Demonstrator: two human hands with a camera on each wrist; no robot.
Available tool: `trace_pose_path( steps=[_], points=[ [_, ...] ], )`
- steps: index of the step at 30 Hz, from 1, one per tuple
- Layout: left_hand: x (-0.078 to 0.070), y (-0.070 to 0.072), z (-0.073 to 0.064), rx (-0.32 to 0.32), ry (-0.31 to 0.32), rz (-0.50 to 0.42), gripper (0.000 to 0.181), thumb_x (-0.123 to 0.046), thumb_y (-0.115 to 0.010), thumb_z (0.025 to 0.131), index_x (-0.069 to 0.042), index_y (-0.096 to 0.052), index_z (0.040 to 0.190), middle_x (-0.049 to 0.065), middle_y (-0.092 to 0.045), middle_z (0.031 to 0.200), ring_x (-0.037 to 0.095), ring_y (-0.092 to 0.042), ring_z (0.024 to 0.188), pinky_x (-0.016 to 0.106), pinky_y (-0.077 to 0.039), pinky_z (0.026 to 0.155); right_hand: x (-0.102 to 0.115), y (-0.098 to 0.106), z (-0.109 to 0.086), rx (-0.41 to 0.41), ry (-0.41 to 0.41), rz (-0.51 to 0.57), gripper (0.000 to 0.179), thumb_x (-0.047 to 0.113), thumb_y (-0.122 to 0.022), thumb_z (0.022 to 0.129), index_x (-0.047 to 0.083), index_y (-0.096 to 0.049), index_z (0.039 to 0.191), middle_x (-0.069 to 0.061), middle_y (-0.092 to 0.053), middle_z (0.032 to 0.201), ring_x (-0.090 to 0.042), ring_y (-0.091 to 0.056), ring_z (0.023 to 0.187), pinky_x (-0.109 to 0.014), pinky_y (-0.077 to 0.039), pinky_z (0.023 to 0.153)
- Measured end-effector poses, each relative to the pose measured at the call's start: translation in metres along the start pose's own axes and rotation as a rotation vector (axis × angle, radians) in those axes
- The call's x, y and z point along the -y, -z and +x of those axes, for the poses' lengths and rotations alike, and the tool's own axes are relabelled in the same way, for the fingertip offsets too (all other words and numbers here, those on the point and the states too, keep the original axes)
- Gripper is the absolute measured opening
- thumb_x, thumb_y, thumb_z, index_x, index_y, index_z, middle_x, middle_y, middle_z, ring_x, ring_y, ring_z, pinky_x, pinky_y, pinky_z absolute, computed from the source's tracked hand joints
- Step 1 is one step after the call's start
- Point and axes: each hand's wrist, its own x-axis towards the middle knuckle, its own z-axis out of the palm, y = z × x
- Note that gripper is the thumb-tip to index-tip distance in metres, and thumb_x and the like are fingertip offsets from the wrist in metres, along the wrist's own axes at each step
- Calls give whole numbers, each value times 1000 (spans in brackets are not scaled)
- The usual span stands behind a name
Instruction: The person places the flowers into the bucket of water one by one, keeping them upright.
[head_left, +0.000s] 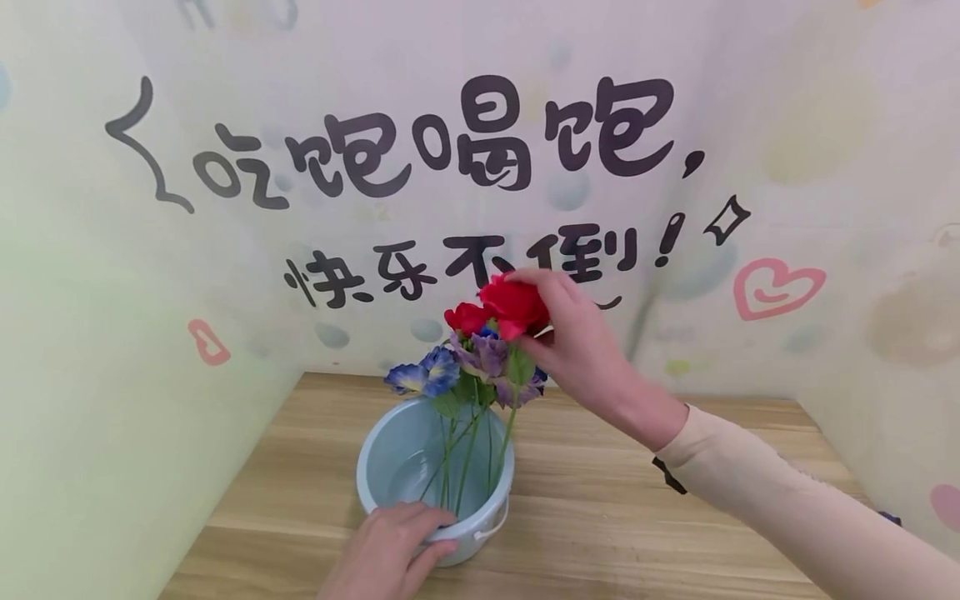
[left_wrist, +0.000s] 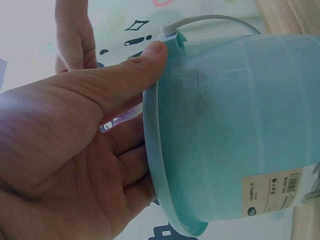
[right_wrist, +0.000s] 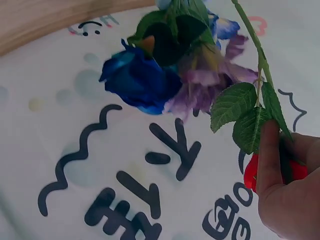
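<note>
A light blue plastic bucket (head_left: 362, 467) stands on the wooden table, with several artificial flowers leaning out of it. My left hand (head_left: 393, 550) grips its near rim, thumb outside and fingers over the edge; the left wrist view shows this hold on the bucket (left_wrist: 220, 125). Above the bucket, my right hand (head_left: 592, 358) pinches a red rose (head_left: 516, 307) just under its bloom, and the rose's green stem (head_left: 507, 437) runs down into the bucket. Close by are a second red flower (head_left: 467, 318), a blue-and-white flower (head_left: 427, 373), purple flowers (head_left: 483, 357) and a dark blue rose (right_wrist: 142, 80).
A white handle (head_left: 493, 523) hangs at the bucket's right side. The wooden table (head_left: 600, 500) extends around it, backed by a pale wall (head_left: 825, 167) with black lettering and drawings. A small dark thing (head_left: 890, 518) shows at the far right, beyond the right sleeve (head_left: 780, 492).
</note>
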Motion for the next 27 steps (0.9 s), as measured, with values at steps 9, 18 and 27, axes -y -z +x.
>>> trace_pose_path(
  steps=[9,18,27],
  points=[
    [-2,3,1,40,37,-11,15,-27,-74,100,-14,-76,106,-4,-76,96,7,-68,85,28,-56,71,-6,-25,-16,107,-56,45,67,-3,-84,87,9,-51,144,-11,-57,132,-24,-60,119,-32,-61,86],
    [-1,2,0,50,32,-29,14,-25,-75,100,-12,-76,106,-3,-75,94,7,-68,84,27,-55,70,-13,-29,-15,101,-64,-39,67,1,-85,87,10,-52,144,-13,-57,131,-25,-63,112,-34,-63,82],
    [-1,0,-2,1,1,7,15,-25,-75,99,-13,-76,107,-4,-75,95,8,-68,84,28,-55,70,-19,-19,-11,84,-117,-72,67,8,-87,87,11,-52,143,-17,-53,131,-31,-62,114,-42,-63,84]
  ],
)
